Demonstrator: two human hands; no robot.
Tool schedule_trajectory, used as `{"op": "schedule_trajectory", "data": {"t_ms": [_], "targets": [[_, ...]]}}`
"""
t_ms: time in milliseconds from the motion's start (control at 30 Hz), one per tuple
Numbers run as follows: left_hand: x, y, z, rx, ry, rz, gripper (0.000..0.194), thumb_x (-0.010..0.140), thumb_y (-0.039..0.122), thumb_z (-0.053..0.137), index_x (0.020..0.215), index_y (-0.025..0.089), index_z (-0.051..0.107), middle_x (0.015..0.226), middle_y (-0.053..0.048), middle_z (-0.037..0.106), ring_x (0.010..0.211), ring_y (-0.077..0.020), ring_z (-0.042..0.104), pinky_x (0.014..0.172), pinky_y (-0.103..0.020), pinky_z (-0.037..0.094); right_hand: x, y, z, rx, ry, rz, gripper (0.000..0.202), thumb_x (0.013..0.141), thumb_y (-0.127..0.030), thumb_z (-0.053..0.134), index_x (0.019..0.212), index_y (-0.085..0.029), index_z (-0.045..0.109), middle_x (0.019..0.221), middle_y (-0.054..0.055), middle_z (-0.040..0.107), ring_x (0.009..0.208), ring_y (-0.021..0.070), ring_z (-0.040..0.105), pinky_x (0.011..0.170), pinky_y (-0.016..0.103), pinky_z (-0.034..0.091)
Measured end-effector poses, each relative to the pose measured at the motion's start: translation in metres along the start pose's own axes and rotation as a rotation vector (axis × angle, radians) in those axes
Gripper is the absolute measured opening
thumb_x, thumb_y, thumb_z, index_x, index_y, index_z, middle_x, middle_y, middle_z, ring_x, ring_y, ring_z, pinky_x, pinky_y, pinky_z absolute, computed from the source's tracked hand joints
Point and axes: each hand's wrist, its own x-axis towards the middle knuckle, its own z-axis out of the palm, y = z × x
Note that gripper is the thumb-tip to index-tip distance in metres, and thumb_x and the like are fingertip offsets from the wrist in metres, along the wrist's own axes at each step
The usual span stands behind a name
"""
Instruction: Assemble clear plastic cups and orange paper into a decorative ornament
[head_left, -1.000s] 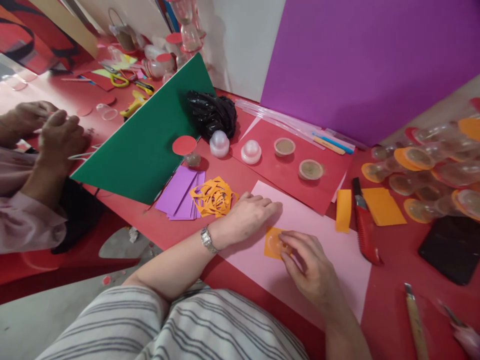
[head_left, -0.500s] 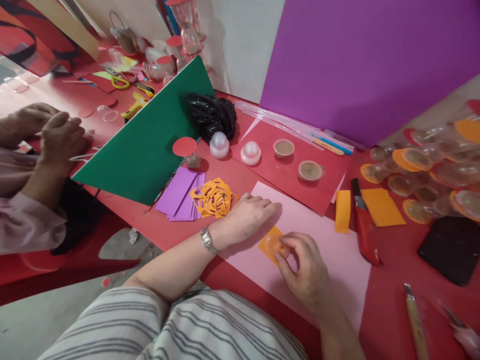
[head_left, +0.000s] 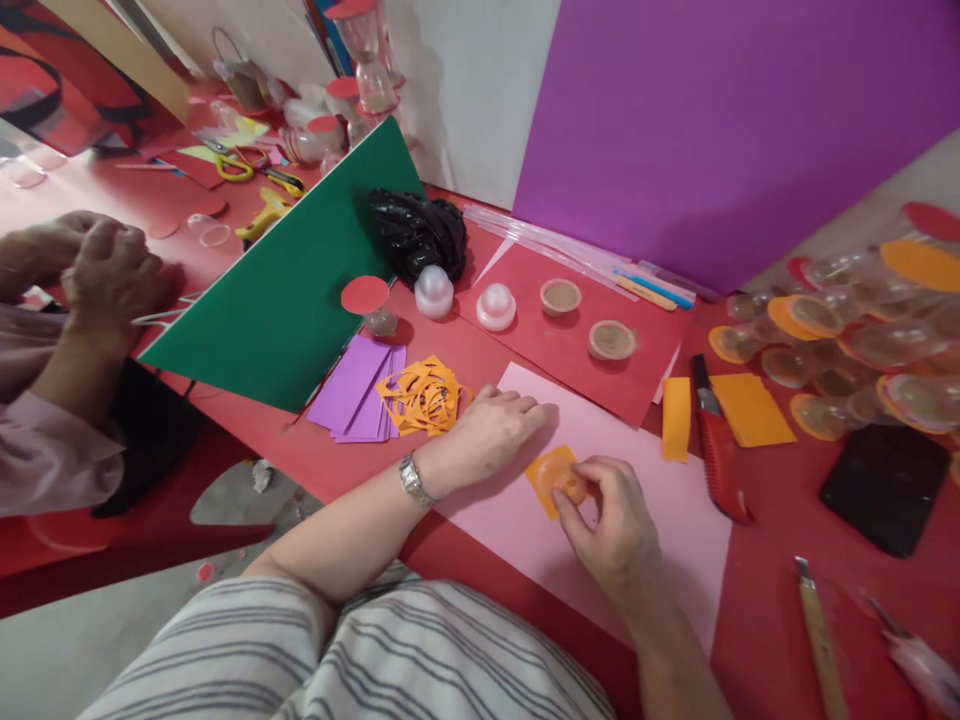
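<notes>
My right hand (head_left: 616, 520) pinches a small clear plastic cup (head_left: 573, 487) between thumb and fingertips. The cup rests on an orange paper square (head_left: 541, 484), and the orange shows through it. Under the square lies a pink sheet (head_left: 510, 540). My left hand (head_left: 491, 435), with a watch at the wrist, lies flat on the left part of this sheet, fingers stretched out and nothing in them. Beside it sit a heap of orange paper cut-outs (head_left: 426, 395) and a stack of purple paper strips (head_left: 349, 390).
Two sand-filled cups (head_left: 611, 341) stand behind the sheet. A red cutter (head_left: 718, 445), orange paper (head_left: 752, 410) and a wooden-handled blade (head_left: 821, 640) lie right. A green board (head_left: 292, 290) stands left; beyond it are another person's hands (head_left: 112, 265). Several hourglass-shaped pieces (head_left: 900, 345) are piled right.
The whole view has shifted slightly. My right hand still pinches the cup, with its fingers moved a little around it. My left hand stays flat on the sheet.
</notes>
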Motion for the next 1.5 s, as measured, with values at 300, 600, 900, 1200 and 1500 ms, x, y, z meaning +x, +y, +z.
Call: {"op": "schedule_trajectory", "data": {"t_ms": [300, 600, 900, 1200, 1500], "targets": [[-0.002, 0.001, 0.001, 0.023, 0.02, 0.01, 0.026, 0.101, 0.009, 0.043, 0.122, 0.015, 0.056, 0.096, -0.005, 0.072, 0.088, -0.0198, 0.065, 0.075, -0.035, 0.037, 0.007, 0.001, -0.015, 0.001, -0.068, -0.128, 0.02, 0.1, -0.022, 0.054, 0.119, -0.022, 0.059, 0.108, 0.009, 0.066, 0.097, 0.0222, 0.063, 0.082, 0.037, 0.057], [0.0, 0.001, -0.003, 0.012, -0.02, -0.004, 0.029, 0.1, 0.007, 0.042, 0.125, 0.015, 0.056, 0.097, -0.006, 0.072, 0.091, -0.0202, 0.067, 0.078, -0.035, 0.039, 0.004, -0.004, -0.007, -0.006, -0.018, -0.08, 0.016, 0.098, -0.023, 0.056, 0.113, -0.024, 0.062, 0.098, 0.007, 0.068, 0.09, 0.0226, 0.065, 0.079, 0.038, 0.057], [0.0, 0.0, 0.001, 0.005, -0.009, -0.007, 0.028, 0.101, 0.008, 0.044, 0.125, 0.015, 0.055, 0.1, -0.005, 0.073, 0.094, -0.0206, 0.067, 0.077, -0.035, 0.037, 0.003, -0.001, -0.004, -0.02, 0.01, -0.084, 0.014, 0.1, -0.024, 0.056, 0.113, -0.022, 0.059, 0.099, 0.009, 0.066, 0.094, 0.0231, 0.064, 0.081, 0.038, 0.056], [0.0, 0.002, -0.002, -0.005, -0.017, -0.015, 0.028, 0.1, 0.007, 0.044, 0.124, 0.015, 0.057, 0.097, -0.005, 0.073, 0.091, -0.0208, 0.067, 0.076, -0.035, 0.037, 0.007, -0.001, -0.015, -0.003, 0.025, -0.114, 0.031, 0.099, -0.025, 0.059, 0.13, -0.021, 0.057, 0.114, 0.011, 0.07, 0.104, 0.0233, 0.065, 0.087, 0.038, 0.058], [0.001, 0.001, 0.001, 0.005, -0.004, -0.019, 0.025, 0.101, 0.009, 0.042, 0.121, 0.017, 0.056, 0.098, -0.004, 0.073, 0.091, -0.0195, 0.067, 0.078, -0.034, 0.037, 0.006, 0.002, -0.013, 0.013, -0.053, -0.17, 0.027, 0.098, -0.014, 0.055, 0.123, -0.021, 0.062, 0.108, 0.008, 0.073, 0.099, 0.0207, 0.066, 0.086, 0.034, 0.057]]}}
